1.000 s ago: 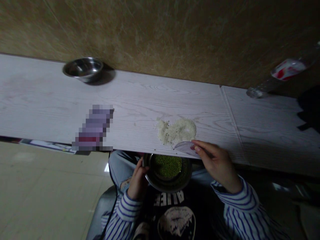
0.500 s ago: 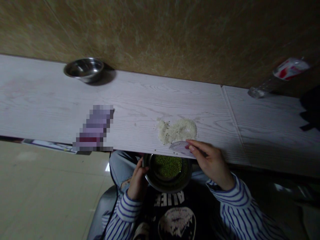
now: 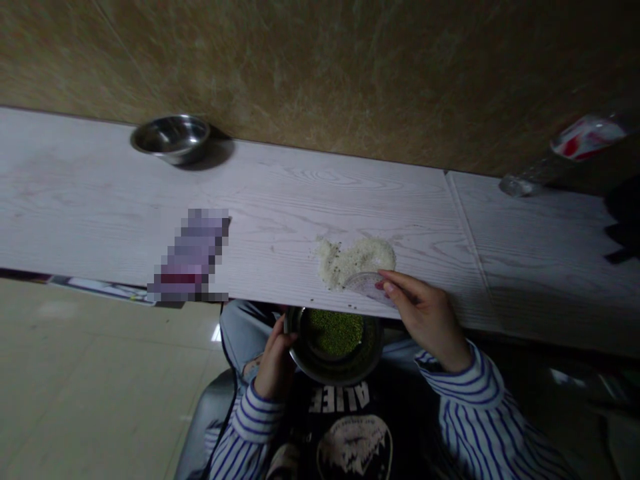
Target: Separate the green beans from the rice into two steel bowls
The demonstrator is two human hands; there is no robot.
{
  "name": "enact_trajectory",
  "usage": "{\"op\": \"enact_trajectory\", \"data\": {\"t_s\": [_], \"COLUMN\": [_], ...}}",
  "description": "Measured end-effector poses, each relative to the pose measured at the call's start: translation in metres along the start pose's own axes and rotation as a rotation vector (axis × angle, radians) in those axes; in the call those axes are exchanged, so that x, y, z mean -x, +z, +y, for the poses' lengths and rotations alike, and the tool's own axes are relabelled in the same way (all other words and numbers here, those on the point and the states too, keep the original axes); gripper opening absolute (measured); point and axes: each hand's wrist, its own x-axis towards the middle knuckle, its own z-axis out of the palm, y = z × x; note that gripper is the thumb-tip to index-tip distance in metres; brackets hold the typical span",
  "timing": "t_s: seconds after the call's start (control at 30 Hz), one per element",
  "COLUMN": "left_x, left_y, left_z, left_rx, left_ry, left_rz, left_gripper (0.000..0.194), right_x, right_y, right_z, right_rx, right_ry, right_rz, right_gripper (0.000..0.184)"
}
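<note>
My left hand (image 3: 275,363) grips the rim of a steel bowl (image 3: 336,368) holding green beans (image 3: 335,331), kept below the table's near edge over my lap. My right hand (image 3: 425,317) pinches a small clear plastic scoop-like piece (image 3: 366,285) resting on the table at the near edge of a pile of white rice (image 3: 354,259), which has a few dark grains in it.
The long white wood-grain table (image 3: 100,200) carries an empty steel bowl (image 3: 170,138) at the back left, a blurred flat object (image 3: 191,257) near the front edge, and a lying clear bottle with a red label (image 3: 570,150) at the far right. A brown wall rises behind.
My right hand has slid the clear piece to the left and away from me, up against the rice pile. The left hand and the bean bowl have stayed put.
</note>
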Motion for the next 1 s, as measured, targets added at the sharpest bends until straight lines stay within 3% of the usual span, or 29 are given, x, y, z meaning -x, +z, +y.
{"op": "enact_trajectory", "data": {"t_s": [0.43,0.6,1.0], "left_x": [0.0013,0.0028,0.0027], "left_y": [0.0011,0.0025,0.0020], "left_z": [0.0000,0.0018,0.0012], "left_rx": [0.017,0.012,0.007], "left_ry": [0.002,-0.024,0.003], "left_rz": [0.021,0.022,0.001], "left_gripper": [0.035,0.046,0.044], "right_x": [0.0045,0.0036,0.0017], "right_y": [-0.0020,0.0008,-0.0012], "right_z": [0.0023,0.0022,-0.0026], "right_rx": [-0.014,-0.023,-0.037], "right_ry": [0.003,0.012,-0.027], "right_rz": [0.007,-0.012,-0.056], "right_gripper": [0.029,0.029,0.028]}}
